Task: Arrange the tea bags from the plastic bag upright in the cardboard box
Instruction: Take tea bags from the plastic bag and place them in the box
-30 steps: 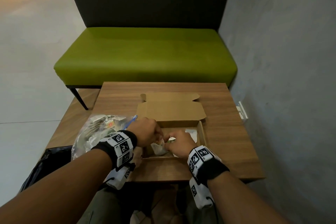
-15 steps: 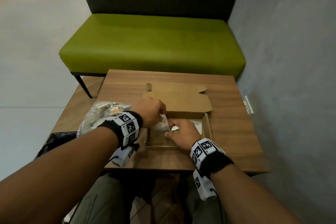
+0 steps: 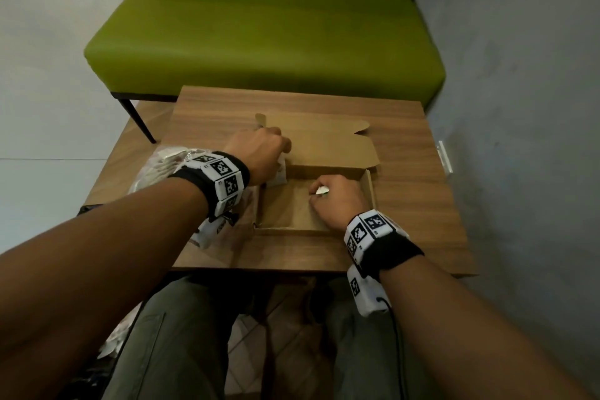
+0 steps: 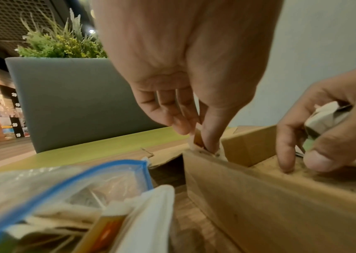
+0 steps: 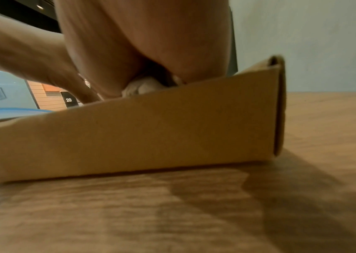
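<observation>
An open brown cardboard box (image 3: 370, 187) (image 4: 248, 188) (image 5: 151, 128) lies on the wooden table, lid folded back. My left hand (image 3: 259, 153) (image 4: 196, 133) pinches a white tea bag (image 3: 280, 174) upright against the box's far left corner. My right hand (image 3: 334, 201) (image 4: 315, 149) sits inside the box at its right, fingers curled round a bunch of pale tea bags (image 3: 321, 191) (image 4: 324, 118) (image 5: 142, 88). The clear plastic bag (image 3: 156, 169) (image 4: 64, 191) with a blue zip strip lies left of the box and holds several more tea bags.
The small wooden table (image 3: 418, 204) ends close behind and beside the box. A green bench (image 3: 266, 36) stands beyond it, and a grey wall (image 3: 519, 107) runs along the right. My knees (image 3: 181, 334) are under the near table edge.
My left hand has carried its tea bag from the box's middle to the far left corner. My right hand has shifted right inside the box. The head view has tilted down.
</observation>
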The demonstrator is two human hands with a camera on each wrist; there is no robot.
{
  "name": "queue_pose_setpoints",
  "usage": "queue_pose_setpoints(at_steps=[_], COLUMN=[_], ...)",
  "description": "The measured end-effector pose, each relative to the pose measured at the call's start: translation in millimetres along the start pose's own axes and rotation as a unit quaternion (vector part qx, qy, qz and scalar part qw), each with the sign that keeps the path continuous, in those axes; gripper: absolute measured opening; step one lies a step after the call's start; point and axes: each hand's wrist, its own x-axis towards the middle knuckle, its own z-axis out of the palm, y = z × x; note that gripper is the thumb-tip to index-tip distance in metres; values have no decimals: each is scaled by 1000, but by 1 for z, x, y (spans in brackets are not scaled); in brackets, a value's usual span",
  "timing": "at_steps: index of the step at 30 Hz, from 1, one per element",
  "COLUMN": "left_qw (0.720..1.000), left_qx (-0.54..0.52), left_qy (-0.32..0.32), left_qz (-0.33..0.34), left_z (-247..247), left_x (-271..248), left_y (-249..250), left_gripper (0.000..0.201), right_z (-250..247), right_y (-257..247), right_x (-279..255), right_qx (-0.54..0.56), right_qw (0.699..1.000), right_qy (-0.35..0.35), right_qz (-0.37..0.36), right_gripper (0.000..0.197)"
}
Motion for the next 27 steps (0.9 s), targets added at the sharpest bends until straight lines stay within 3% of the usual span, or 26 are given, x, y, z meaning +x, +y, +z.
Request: queue_pose_setpoints(at_steps=[14, 23, 27], left_qw=[997, 987, 993], left_qx=[-64, -137, -107], left_qy=[5, -73, -32], left_qz=[-33, -36, -48], left_z=[13, 1, 7], left_x=[-13, -6, -6], left_y=[-5, -6, -8], left_gripper=[20, 14, 23], right_z=[-6, -11, -15], right_y=[8, 7, 4], right_x=[-7, -10, -12], right_qx=[10, 8, -12], right_qw=[1000, 1000, 1000], right_qy=[11, 12, 19], right_qz=[1, 13, 10], right_gripper=[11, 11, 14])
